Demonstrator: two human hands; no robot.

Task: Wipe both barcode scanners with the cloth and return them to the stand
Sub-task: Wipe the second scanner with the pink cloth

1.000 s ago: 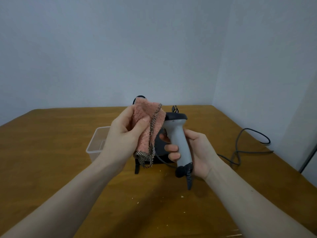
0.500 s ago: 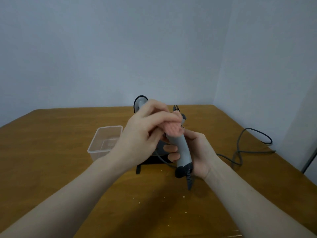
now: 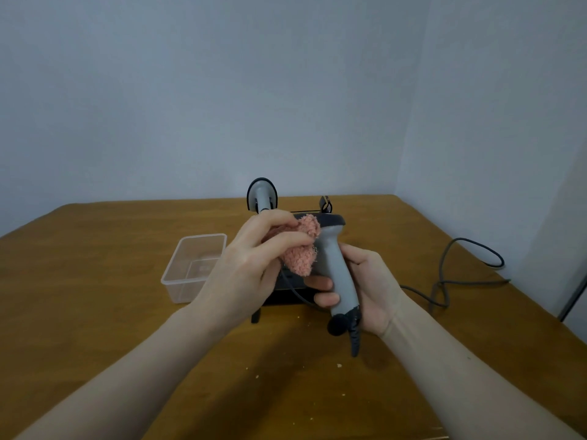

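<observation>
My right hand (image 3: 371, 287) grips the grey handle of a barcode scanner (image 3: 338, 268), held upright above the table with its dark head on top and its cable end pointing down. My left hand (image 3: 254, 265) holds a bunched pink cloth (image 3: 301, 249) and presses it against the scanner's left side, just below the head. A second scanner (image 3: 262, 195) sits behind my hands in the black stand (image 3: 282, 296), which my hands mostly hide.
A clear plastic box (image 3: 193, 268) sits on the wooden table (image 3: 95, 312) left of the stand. A grey cable (image 3: 460, 271) loops across the table at the right, near the wall. Small crumbs lie on the table in front of me.
The cloth hung open from my left hand a second ago. It is now bunched up and rubbed along the upper part of the scanner. My right hand has kept its hold.
</observation>
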